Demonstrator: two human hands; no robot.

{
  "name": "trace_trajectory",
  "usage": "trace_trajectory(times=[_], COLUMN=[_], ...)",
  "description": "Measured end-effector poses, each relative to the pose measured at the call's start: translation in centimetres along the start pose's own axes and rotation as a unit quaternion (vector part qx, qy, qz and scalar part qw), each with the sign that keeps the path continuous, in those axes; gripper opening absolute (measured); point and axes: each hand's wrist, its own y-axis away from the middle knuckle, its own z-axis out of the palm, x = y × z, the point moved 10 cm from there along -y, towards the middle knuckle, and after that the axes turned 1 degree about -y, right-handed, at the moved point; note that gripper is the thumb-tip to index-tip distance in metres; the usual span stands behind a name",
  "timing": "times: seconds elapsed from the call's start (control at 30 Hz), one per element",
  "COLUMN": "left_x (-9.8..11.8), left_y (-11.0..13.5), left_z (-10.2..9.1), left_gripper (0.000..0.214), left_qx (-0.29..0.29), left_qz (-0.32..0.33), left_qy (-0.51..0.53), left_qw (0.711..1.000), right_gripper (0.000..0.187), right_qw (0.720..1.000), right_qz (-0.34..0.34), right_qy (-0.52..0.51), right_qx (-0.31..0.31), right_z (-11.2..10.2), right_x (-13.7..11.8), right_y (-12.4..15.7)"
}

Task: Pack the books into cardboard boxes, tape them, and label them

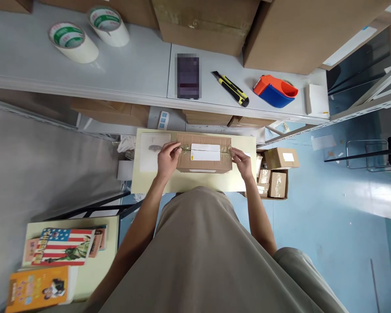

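Note:
A taped cardboard box [203, 166] lies on the pale yellow table in front of me, with a white label [205, 152] on its top. Along the middle of the top, across the label, runs a thin dark line; whether it is a slit or a string I cannot tell. At the box's left end, my left hand [168, 161] pinches with thumb and forefinger where clear tape crosses the line. My right hand [243, 163] is closed in the same way at the right end. The exact edge or tape between the fingertips is too small to make out.
Above the table, a grey shelf [143, 56] carries tape rolls [114, 35], a yellow-black utility knife [231, 89], an orange-blue tape dispenser [276, 91] and large cartons [208, 26]. Small boxes [278, 184] fill a carton at right. Books [65, 248] lie at lower left.

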Motion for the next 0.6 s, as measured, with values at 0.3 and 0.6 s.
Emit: trace_trajectory(times=[0.3,0.6], left_x=[0.6,0.9], left_y=[0.6,1.4], left_z=[-0.4,-0.2], left_gripper=[0.049,0.050], left_qx=[0.003,0.025], left_qz=[0.006,0.011], left_qy=[-0.007,-0.024], left_qw=[1.000,0.999], right_gripper=[0.064,0.064], right_qw=[0.999,0.999], right_qz=[-0.026,-0.017], right_qy=[0.041,0.049], right_qx=[-0.003,0.001], right_z=[0.1,0.0], right_x=[-0.3,-0.5], right_y=[1.0,1.1])
